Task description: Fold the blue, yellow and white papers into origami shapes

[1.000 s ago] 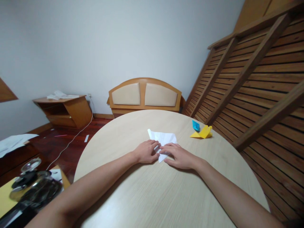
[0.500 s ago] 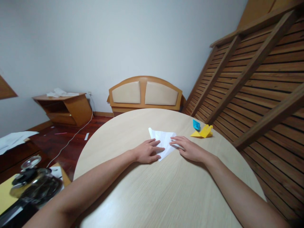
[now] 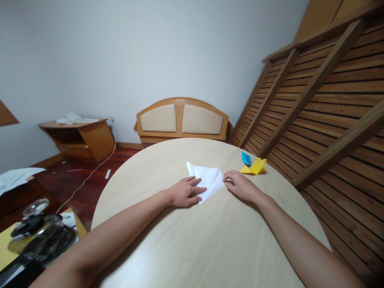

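A creased, folded sheet of white paper (image 3: pixel 209 178) lies on the round pale wooden table (image 3: pixel 207 244). Spread flat over its left part, the fingers of my left hand (image 3: pixel 186 192) press it to the tabletop. My right hand (image 3: pixel 240 185) is at the paper's right edge with its fingers curled and brought together; whether the fingertips pinch the edge or only touch it is hard to see. Beyond my right hand sit a yellow folded-paper figure (image 3: pixel 256 167) and a smaller blue folded-paper piece (image 3: pixel 246 158).
Past the table stands a headboard (image 3: pixel 179 116) with cream panels. A slatted wooden bed frame (image 3: pixel 318 108) leans along the right. At lower left are a glass pot (image 3: pixel 45 236) and a side cabinet with papers (image 3: pixel 18 178). A white cable (image 3: pixel 87 180) crosses the floor.
My right hand has slid right, from on top of the paper to its right edge, and its fingers have curled. My left hand stays on the paper. The view has shifted slightly.
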Available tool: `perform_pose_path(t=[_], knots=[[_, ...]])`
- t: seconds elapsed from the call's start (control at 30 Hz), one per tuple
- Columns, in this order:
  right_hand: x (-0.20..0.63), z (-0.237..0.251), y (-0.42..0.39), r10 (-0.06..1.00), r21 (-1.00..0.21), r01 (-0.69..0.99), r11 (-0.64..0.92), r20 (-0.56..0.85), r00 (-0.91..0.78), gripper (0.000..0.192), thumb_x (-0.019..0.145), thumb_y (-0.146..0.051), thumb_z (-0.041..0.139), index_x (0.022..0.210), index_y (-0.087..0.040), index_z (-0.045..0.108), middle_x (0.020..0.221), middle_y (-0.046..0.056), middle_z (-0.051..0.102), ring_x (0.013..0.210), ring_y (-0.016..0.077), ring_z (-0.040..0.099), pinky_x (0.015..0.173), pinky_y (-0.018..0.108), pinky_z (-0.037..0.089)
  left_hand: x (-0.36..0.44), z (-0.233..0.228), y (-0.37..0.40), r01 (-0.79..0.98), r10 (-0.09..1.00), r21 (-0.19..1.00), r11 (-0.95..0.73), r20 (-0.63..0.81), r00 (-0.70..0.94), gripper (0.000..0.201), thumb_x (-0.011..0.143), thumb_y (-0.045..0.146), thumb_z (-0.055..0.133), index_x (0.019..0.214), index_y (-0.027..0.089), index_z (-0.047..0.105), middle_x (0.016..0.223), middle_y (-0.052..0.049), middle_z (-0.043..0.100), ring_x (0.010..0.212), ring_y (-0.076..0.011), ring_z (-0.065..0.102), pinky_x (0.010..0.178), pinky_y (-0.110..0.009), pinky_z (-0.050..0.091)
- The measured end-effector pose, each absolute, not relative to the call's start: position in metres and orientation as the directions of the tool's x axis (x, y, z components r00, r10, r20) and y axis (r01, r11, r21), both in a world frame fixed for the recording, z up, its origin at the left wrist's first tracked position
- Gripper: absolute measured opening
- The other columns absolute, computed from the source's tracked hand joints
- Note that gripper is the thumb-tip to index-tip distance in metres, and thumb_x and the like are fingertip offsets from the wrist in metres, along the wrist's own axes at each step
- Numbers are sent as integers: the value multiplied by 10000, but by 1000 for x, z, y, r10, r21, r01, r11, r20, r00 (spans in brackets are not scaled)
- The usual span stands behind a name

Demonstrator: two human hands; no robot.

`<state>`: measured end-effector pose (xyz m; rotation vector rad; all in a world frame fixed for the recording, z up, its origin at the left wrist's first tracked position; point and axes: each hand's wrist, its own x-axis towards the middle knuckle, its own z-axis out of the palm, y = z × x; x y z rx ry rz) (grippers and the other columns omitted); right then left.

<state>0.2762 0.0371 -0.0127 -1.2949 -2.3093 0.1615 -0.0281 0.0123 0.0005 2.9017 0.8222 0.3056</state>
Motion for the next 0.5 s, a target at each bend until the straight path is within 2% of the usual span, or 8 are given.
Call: perform_pose_path(t=[0.1,0.27,0.5], knots=[[275,-13,35,823,-352,749,561,342,-455,91,822,-189,573,860,-206,654,1096,98,659,1076,255,591,989,414,451,-28,1,12,502,525,162,-849,165,835,485,983,430,486,1419,223,535,1526,-142,429,1443,-317,352,1198,-494,257],[273,-11,31,836,-403,733,548,297,-462,126,863,-248,551,836,-208,667,1184,114,622,1165,271,550,1046,440,411,-28,0,12,504,529,172,-846,159,833,486,987,437,478,1421,225,530,1540,-132,409,1453,-319,333,1200,-497,249],[274,-11,33,844,-447,716,536,275,-461,189,884,-338,562,801,-205,667,1128,113,632,1112,275,572,1017,451,431,-28,1,12,509,534,182,-842,141,834,486,985,422,488,1425,218,530,1543,-139,400,1460,-317,317,1206,-489,235]])
